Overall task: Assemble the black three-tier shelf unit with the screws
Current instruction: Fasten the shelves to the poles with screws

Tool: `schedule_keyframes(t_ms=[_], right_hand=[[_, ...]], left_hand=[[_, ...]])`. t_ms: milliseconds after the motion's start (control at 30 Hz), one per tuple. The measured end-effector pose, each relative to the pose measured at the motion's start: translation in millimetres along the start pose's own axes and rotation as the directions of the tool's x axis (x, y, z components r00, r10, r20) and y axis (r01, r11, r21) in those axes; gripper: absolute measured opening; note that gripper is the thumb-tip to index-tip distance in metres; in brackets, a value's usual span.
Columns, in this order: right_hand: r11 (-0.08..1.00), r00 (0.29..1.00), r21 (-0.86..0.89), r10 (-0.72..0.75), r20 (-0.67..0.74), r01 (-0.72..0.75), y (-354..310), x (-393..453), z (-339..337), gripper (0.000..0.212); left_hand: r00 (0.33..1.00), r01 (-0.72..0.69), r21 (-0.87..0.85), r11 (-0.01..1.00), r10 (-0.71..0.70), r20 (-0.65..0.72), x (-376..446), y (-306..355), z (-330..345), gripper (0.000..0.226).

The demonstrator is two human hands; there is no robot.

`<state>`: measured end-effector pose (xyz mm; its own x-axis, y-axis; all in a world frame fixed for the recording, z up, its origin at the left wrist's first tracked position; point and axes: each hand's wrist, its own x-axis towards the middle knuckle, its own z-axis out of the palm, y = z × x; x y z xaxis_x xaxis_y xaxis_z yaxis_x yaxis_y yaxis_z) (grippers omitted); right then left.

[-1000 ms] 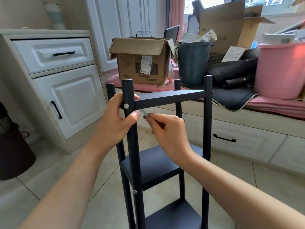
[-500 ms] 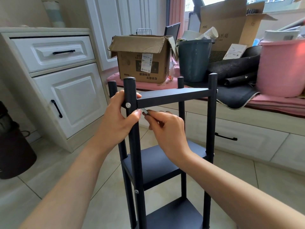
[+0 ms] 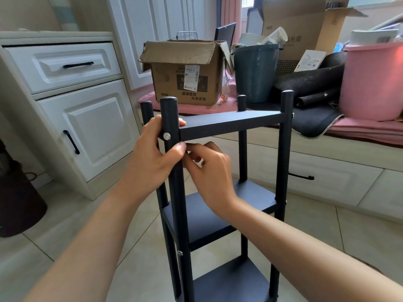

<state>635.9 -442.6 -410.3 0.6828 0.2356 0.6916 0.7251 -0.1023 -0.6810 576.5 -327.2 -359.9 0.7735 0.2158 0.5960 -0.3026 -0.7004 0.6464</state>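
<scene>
The black three-tier shelf unit (image 3: pixel 220 203) stands upright on the tiled floor (image 3: pixel 135 236), right in front of the person and just before a low window seat. Four round posts rise past the top tier (image 3: pixel 231 123), and the middle and bottom tiers sit level below it. A silver screw head (image 3: pixel 166 136) shows on the near left post (image 3: pixel 172 171) at the height of the top tier; a second one (image 3: pixel 180 253) shows lower on the same post.

The left grip (image 3: pixel 152 158) wraps around the near left post just below that upper screw, fingers reaching behind the post and the thumb pressed on its front. The right grip (image 3: pixel 209 168) sits just beside it, under the front edge of the top tier, with its fingers curled and its fingertips bunched against the left thumb; whether they pinch anything cannot be told, as the spot is hidden between the two hands.

Behind the unit, on the pink cushion (image 3: pixel 366 131) of the window seat, stand an open cardboard box (image 3: pixel 185 75), a dark bucket (image 3: pixel 255 73) with paper cups at its rim, a larger carton (image 3: pixel 296 29), rolled dark mats (image 3: pixel 309 83) and a pink tub (image 3: pixel 373 79). To the left is a white cabinet (image 3: pixel 72 110) with a drawer and a door, both with black handles. A dark round bin (image 3: pixel 19 203) rests on the floor at the far left.
</scene>
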Motion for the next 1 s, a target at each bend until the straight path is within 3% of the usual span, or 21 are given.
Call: schedule_keyframes(t_ms=[333,567,833,1000], right_hand=[[0.994,0.999,0.108,0.026,-0.019,-0.023,5.1,6.9,17.1,0.012],[0.997,0.999,0.071,0.04,0.025,-0.041,6.7,7.3,12.9,0.012],[0.995,0.977,0.044,0.081,0.196,-0.092,0.7,-8.2,-32.6,0.025],[0.982,0.967,-0.031,0.187,0.171,-0.185,9.7,-25.3,-89.4,0.021]], left_hand=[[0.999,-0.048,-0.037,0.998,0.048,0.012,2.4,-2.8,1.4,0.034],[0.997,-0.074,-0.04,0.996,0.075,0.021,3.8,-4.9,1.4,0.032],[0.997,-0.076,-0.039,0.996,0.077,0.023,1.2,-7.0,-2.0,0.032],[0.998,-0.056,-0.08,0.995,0.058,0.028,-2.1,-13.2,-8.4,0.034]])
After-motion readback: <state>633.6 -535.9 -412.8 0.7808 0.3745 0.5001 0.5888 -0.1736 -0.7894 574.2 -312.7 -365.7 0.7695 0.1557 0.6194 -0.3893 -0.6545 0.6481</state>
